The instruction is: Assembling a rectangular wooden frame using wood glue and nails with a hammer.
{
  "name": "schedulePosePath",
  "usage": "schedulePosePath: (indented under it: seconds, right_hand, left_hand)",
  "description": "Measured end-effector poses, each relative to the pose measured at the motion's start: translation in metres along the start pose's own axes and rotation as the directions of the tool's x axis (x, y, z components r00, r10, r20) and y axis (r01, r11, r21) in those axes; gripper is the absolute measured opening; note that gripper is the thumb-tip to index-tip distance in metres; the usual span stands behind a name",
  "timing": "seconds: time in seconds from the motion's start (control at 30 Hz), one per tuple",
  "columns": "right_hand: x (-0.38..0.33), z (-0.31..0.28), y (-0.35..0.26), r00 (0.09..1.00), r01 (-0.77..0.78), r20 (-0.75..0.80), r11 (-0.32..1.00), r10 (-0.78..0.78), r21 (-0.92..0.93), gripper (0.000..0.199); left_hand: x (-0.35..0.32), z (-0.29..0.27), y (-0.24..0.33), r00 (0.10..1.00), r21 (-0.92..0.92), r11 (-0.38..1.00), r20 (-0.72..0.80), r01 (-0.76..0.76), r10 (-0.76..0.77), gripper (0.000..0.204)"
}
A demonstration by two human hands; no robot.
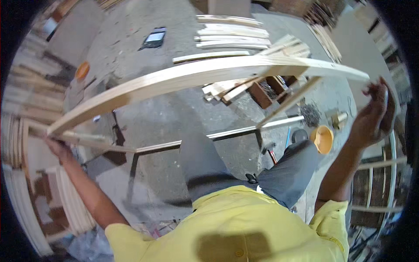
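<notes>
A partly joined wooden frame [174,81] stands in front of me, its long pale beam arching across the view. A side piece at the left and a slanted crosspiece [289,102] at the right run from this beam to a thinner rail [235,132] near the floor. My left hand [60,149] is closed around the frame's left corner, its fingers partly hidden by the wood. Raised beside the beam's right end, my right hand [376,111] has loosely bent fingers, apart, with nothing seen in them. A gap shows between that hand and the wood.
A hammer [271,153] and an orange bowl [322,139] are on the floor by my right leg, near a pile of nails [310,115]. Beyond the frame lie wood strips [233,36], a brown divided box [262,94] and a dark device [155,38]. Frames [72,196] stack at left.
</notes>
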State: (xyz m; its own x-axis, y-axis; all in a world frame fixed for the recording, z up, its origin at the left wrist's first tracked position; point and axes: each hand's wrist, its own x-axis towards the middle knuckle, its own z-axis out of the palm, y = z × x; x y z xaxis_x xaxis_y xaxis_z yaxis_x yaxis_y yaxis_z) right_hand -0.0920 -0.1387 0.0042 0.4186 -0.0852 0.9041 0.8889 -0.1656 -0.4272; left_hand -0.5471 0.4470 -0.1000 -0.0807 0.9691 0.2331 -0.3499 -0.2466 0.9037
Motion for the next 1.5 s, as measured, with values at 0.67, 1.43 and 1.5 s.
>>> schedulePosePath:
  seconds: [0.67,1.43,1.5]
  right_hand:
    - [-0.544,-0.265,0.373,-0.048,-0.239,0.639,0.612,0.768,-0.754,0.027]
    - [-0.401,-0.143,0.266,-0.067,-0.665,0.698,0.490,0.713,-0.564,0.016]
    - [-0.343,-0.090,0.221,0.047,-0.304,0.807,0.778,0.589,-0.550,0.015]
  left_hand:
    - [0.000,0.014,0.008,1.000,0.080,0.996,0.005,0.027,-0.028,0.057]
    - [0.013,0.033,-0.010,0.993,0.018,0.994,0.046,-0.108,0.107,0.069]
    - [0.015,0.033,-0.010,0.994,0.108,0.988,0.034,-0.109,0.106,0.073]
